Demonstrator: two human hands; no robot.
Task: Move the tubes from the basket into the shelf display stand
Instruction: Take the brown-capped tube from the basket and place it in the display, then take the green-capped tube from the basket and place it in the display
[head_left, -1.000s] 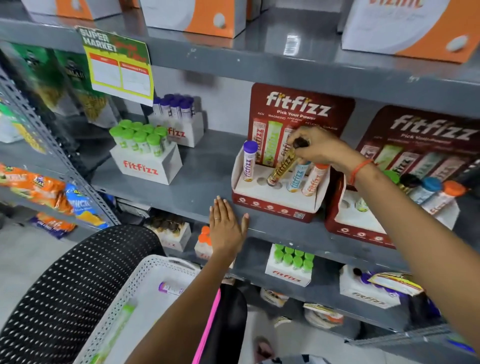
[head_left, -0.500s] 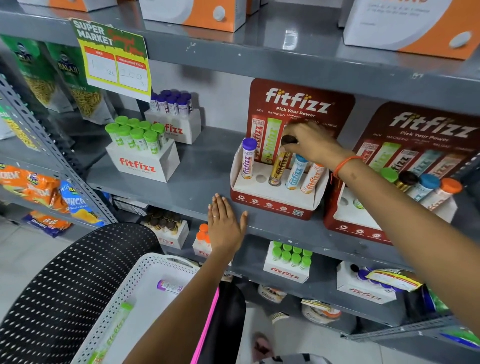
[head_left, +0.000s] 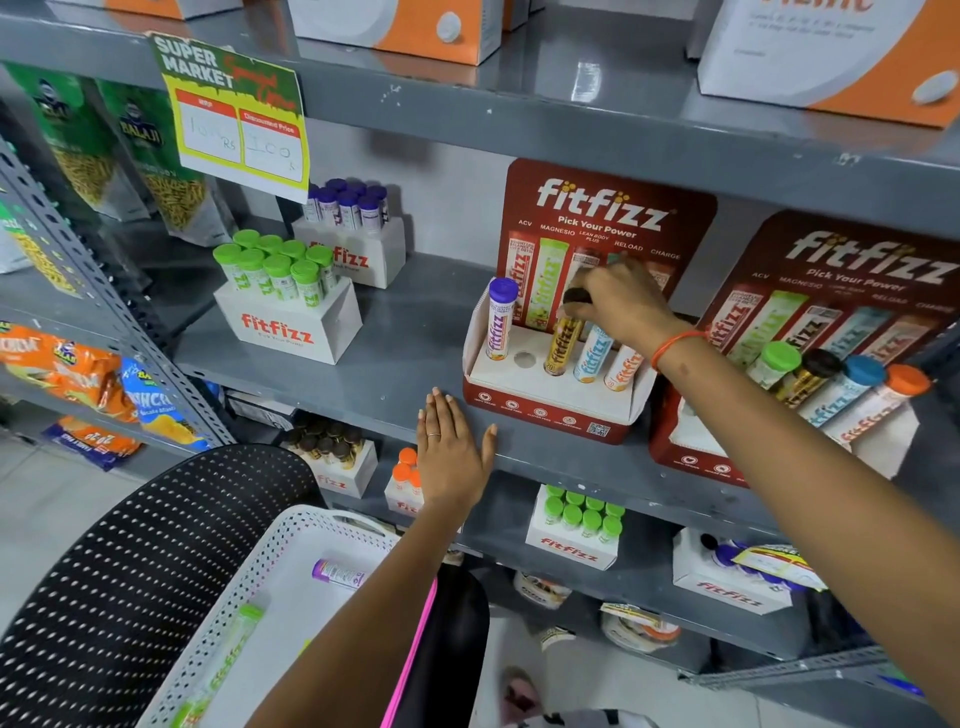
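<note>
A red and white display stand (head_left: 550, 410) sits on the grey shelf. It holds a purple-capped tube (head_left: 500, 319), one free hole, then a gold tube (head_left: 562, 340), a blue tube (head_left: 592, 353) and an orange tube (head_left: 621, 368). My right hand (head_left: 623, 301) grips the dark cap of the gold tube, which stands upright in its hole. My left hand (head_left: 451, 449) lies flat on the shelf edge with fingers spread, holding nothing. The white basket (head_left: 249, 577) below contains a purple tube (head_left: 337, 573) and a green tube (head_left: 228, 660).
A second red stand (head_left: 691, 457) with several tubes stands to the right. White boxes of green-capped (head_left: 288, 312) and purple-capped tubes (head_left: 353, 228) stand at the left. A black perforated chair back (head_left: 130, 561) sits beside the basket. More boxes fill the lower shelf.
My right hand has tipped the gold tube from a slant to upright and pushed it down into its hole. My left hand stayed on the shelf edge.
</note>
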